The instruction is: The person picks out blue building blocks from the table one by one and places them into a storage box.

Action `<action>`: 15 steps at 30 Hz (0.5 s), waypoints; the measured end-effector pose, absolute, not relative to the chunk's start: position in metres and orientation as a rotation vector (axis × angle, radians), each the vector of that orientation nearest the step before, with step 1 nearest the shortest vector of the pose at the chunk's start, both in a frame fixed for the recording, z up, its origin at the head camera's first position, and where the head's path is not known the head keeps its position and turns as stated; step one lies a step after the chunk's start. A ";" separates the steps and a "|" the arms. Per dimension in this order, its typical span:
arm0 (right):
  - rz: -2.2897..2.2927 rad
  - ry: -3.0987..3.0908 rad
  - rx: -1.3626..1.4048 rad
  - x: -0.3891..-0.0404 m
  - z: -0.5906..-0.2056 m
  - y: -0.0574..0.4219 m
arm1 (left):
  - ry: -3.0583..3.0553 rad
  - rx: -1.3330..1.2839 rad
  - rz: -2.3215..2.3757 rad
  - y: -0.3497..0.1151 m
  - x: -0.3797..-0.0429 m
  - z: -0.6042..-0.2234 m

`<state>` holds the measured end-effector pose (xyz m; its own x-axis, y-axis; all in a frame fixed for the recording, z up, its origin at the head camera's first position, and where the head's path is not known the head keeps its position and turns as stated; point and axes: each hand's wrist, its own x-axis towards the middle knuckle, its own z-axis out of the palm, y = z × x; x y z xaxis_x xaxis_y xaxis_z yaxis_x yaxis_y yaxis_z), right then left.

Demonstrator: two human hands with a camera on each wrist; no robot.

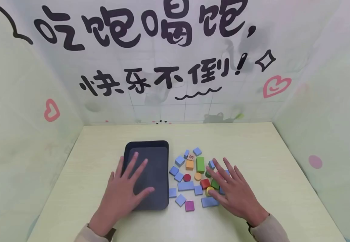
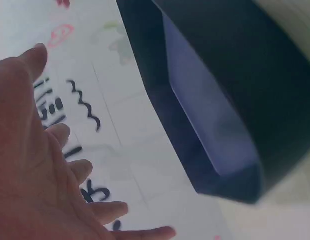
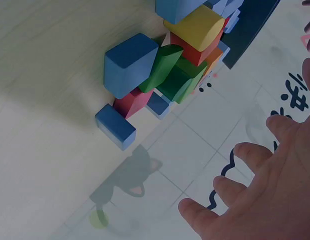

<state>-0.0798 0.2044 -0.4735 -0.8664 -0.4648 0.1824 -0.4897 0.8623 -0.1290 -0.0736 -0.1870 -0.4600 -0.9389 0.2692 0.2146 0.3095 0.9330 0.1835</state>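
Note:
Fingers spread, my left hand (image 1: 122,190) hovers over the left side of a dark rectangular tray (image 1: 164,174) in the head view. The left wrist view shows that hand (image 2: 40,165) beside the tray's tall wall (image 2: 250,75), holding nothing. My right hand (image 1: 236,191) is spread above the right part of a scatter of toy blocks, hiding several of them. In the right wrist view a blue block (image 3: 130,65), a yellow cylinder (image 3: 197,25) and a green block (image 3: 165,67) lie apart from the right hand's fingers (image 3: 235,187).
Between tray and right hand lie a long blue block (image 1: 185,186), a green block (image 1: 200,164), an orange cube (image 1: 189,164), a purple block (image 1: 189,206) and a red cylinder (image 1: 187,177). A printed wall (image 1: 160,111) rises behind the table (image 1: 102,137), with side panels left and right.

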 end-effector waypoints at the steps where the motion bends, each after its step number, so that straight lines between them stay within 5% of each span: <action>1: 0.256 -2.895 0.744 -0.079 -0.474 0.205 | -2.903 -0.419 -0.371 -0.194 -0.076 -0.462; 15: 0.346 -2.911 0.966 -0.068 -0.480 0.209 | -3.090 -0.107 -0.663 -0.241 -0.099 -0.481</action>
<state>-0.0677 0.2094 -0.4801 -0.8027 -0.5836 0.1225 -0.5961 0.7792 -0.1938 -0.0992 -0.2412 -0.4814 -0.9975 0.0702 -0.0058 0.0617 0.9099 0.4102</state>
